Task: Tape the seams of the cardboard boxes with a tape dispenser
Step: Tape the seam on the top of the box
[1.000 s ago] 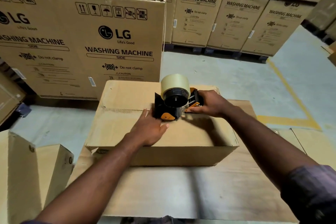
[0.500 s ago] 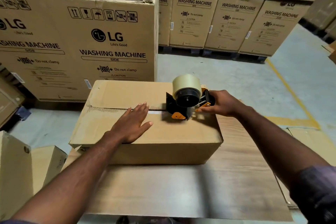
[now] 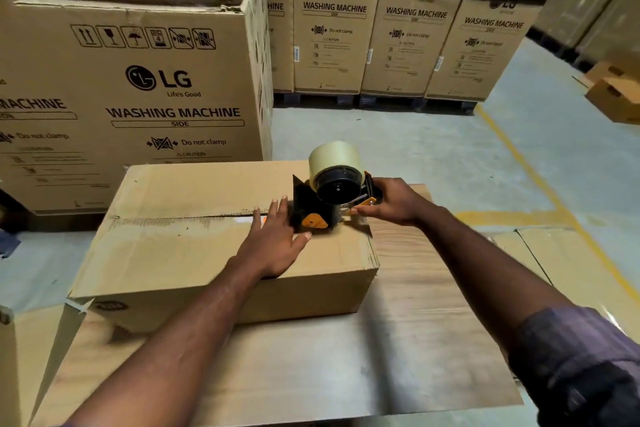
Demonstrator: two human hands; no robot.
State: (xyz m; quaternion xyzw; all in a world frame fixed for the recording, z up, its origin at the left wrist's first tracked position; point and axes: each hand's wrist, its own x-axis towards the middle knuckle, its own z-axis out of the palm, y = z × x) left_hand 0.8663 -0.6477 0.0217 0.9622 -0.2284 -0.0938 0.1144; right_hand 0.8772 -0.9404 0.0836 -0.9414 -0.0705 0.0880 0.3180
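A black-and-orange tape dispenser with a pale tape roll (image 3: 334, 191) sits at the right end of the centre seam (image 3: 180, 217) on top of the plain brown cardboard box (image 3: 166, 253). The right hand (image 3: 391, 201) is wrapped round its handle. The left hand (image 3: 273, 246) lies flat, fingers straight, on the box top just beside the dispenser's front. A leftward pull could catch those fingertips (the cutter probably sits there), and a crooked pull would miss one flap. The handle is covered, and any tape along the seam is too faint to confirm.
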